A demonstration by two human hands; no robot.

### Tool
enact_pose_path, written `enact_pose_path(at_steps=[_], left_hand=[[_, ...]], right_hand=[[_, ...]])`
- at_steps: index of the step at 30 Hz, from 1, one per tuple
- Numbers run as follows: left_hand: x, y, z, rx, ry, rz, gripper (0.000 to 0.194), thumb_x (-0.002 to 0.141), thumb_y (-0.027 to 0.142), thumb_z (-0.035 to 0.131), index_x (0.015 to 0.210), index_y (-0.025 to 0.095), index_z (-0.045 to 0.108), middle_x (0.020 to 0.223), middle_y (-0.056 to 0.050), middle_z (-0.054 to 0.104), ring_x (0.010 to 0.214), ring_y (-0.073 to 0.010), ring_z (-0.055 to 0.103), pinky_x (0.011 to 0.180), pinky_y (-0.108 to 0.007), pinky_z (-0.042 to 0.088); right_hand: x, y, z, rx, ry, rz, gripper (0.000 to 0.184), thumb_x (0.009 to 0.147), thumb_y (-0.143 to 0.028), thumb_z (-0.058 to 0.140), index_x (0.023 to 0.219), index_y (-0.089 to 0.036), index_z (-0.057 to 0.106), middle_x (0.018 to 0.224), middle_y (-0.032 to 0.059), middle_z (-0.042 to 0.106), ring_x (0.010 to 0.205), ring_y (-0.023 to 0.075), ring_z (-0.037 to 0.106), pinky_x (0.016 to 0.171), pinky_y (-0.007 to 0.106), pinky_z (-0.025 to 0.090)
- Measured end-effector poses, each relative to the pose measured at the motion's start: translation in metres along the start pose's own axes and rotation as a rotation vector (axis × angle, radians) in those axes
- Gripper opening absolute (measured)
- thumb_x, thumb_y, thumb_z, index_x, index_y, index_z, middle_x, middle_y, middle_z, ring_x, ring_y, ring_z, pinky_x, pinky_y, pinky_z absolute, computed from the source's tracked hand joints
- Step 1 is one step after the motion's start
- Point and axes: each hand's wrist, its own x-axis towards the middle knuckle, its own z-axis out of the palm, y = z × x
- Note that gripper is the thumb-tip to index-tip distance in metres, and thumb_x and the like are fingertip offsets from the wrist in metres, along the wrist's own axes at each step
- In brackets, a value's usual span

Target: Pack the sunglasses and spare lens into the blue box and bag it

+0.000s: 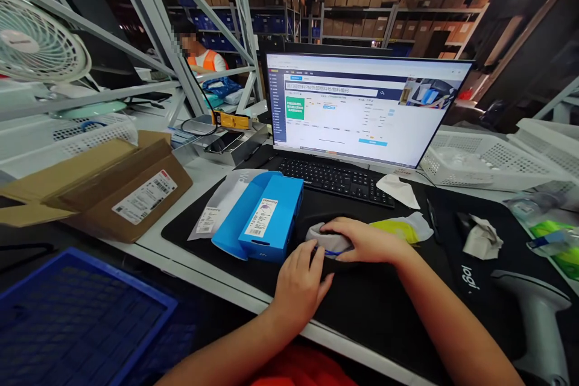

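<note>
My left hand [299, 282] and my right hand [367, 242] are both closed around a small grey-and-black item with a blue stripe [326, 242] on the black desk mat [253, 265]; I cannot make out what the item is. Just left of my hands lies a blue carton [271, 214] with a white barcode label, resting on a grey plastic bag [221, 199]. A yellow-and-white pouch [402, 228] lies right behind my right hand.
A keyboard [335, 178] and lit monitor [362, 108] stand behind. Open cardboard box [104, 187] and blue crate [76, 319] at left, fan [38, 42] far left. White baskets [479, 163], crumpled paper [484, 238], barcode scanner [538, 319] at right. A person in an orange vest [205, 60] sits behind the racks.
</note>
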Motion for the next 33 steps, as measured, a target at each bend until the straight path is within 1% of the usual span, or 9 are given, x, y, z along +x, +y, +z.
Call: enact_pose_path(at_steps=[3, 7, 13, 17, 20, 23, 25, 29, 33], left_hand=[[-0.008, 0.0, -0.001, -0.008, -0.013, -0.008, 0.035, 0.091, 0.022, 0.059, 0.124, 0.009, 0.058, 0.123, -0.02, 0.065, 0.109, -0.0304, 0.065, 0.087, -0.043, 0.061], [-0.01, -0.003, -0.001, -0.011, -0.01, -0.052, 0.034, 0.09, 0.028, 0.061, 0.12, 0.012, 0.058, 0.125, -0.02, 0.064, 0.11, -0.0309, 0.066, 0.088, -0.044, 0.062], [-0.007, -0.007, 0.006, 0.02, -0.048, -0.119, 0.023, 0.088, 0.027, 0.063, 0.107, 0.015, 0.056, 0.131, -0.022, 0.061, 0.11, -0.0333, 0.068, 0.084, -0.043, 0.064], [-0.01, -0.013, 0.013, -0.039, -0.07, -0.063, 0.018, 0.093, 0.023, 0.057, 0.107, 0.014, 0.052, 0.132, -0.026, 0.061, 0.112, -0.0333, 0.069, 0.085, -0.042, 0.063], [-0.008, -0.018, 0.013, -0.061, -0.094, -0.05, 0.02, 0.095, 0.025, 0.055, 0.11, 0.012, 0.051, 0.13, -0.029, 0.061, 0.117, -0.0366, 0.066, 0.088, -0.046, 0.062], [-0.002, -0.02, 0.011, -0.085, -0.115, -0.043, 0.023, 0.097, 0.028, 0.054, 0.111, 0.011, 0.05, 0.129, -0.028, 0.061, 0.118, -0.0376, 0.065, 0.09, -0.048, 0.061], [0.002, -0.021, 0.01, -0.09, -0.104, -0.034, 0.023, 0.098, 0.029, 0.053, 0.112, 0.011, 0.05, 0.13, -0.028, 0.061, 0.115, -0.0368, 0.067, 0.089, -0.047, 0.061], [0.008, -0.022, 0.012, -0.107, -0.07, -0.032, 0.026, 0.1, 0.031, 0.05, 0.116, 0.009, 0.05, 0.13, -0.027, 0.06, 0.111, -0.0359, 0.068, 0.086, -0.045, 0.063], [0.017, -0.025, 0.009, -0.13, -0.038, 0.03, 0.025, 0.099, 0.026, 0.051, 0.118, 0.01, 0.052, 0.137, -0.026, 0.057, 0.121, -0.0351, 0.064, 0.093, -0.043, 0.061]], right_hand=[[-0.011, -0.01, -0.009, 0.042, -0.041, 0.097, 0.054, 0.091, -0.04, 0.063, 0.142, -0.022, 0.059, 0.145, 0.0083, 0.059, 0.132, 0.0269, 0.056, 0.113, 0.042, 0.042], [-0.031, -0.02, -0.018, -0.124, 0.027, 0.288, 0.04, 0.096, -0.033, 0.053, 0.132, -0.027, 0.068, 0.133, 0.0061, 0.068, 0.12, 0.031, 0.065, 0.104, 0.047, 0.05], [-0.02, -0.028, -0.001, -0.183, 0.192, 0.136, 0.047, 0.097, -0.016, 0.044, 0.142, -0.021, 0.06, 0.145, 0.0106, 0.058, 0.136, 0.0264, 0.054, 0.115, 0.045, 0.042], [0.006, -0.039, 0.023, -0.237, 0.148, 0.017, 0.046, 0.099, -0.019, 0.05, 0.144, -0.014, 0.056, 0.146, 0.0214, 0.054, 0.139, 0.0324, 0.05, 0.114, 0.054, 0.038], [0.017, -0.036, 0.031, 0.024, 0.225, -0.076, 0.048, 0.099, -0.022, 0.05, 0.147, -0.016, 0.052, 0.147, 0.0185, 0.055, 0.141, 0.0283, 0.048, 0.118, 0.052, 0.034], [0.019, -0.027, 0.026, 0.575, 0.342, -0.085, 0.048, 0.098, -0.028, 0.05, 0.145, -0.017, 0.051, 0.143, 0.0132, 0.059, 0.136, 0.0211, 0.054, 0.113, 0.041, 0.043], [0.015, -0.023, 0.018, 0.732, 0.321, -0.032, 0.046, 0.094, -0.028, 0.054, 0.139, -0.016, 0.056, 0.139, 0.0133, 0.063, 0.132, 0.0218, 0.058, 0.109, 0.039, 0.047], [-0.013, -0.023, -0.014, 0.248, 0.202, 0.064, 0.038, 0.089, -0.024, 0.062, 0.126, -0.019, 0.068, 0.125, 0.0064, 0.071, 0.115, 0.0219, 0.066, 0.104, 0.038, 0.05], [-0.056, 0.0, -0.053, -0.189, 0.202, 0.443, 0.063, 0.072, -0.021, 0.081, 0.133, -0.024, 0.065, 0.134, 0.0049, 0.067, 0.123, 0.0263, 0.061, 0.106, 0.037, 0.047]])
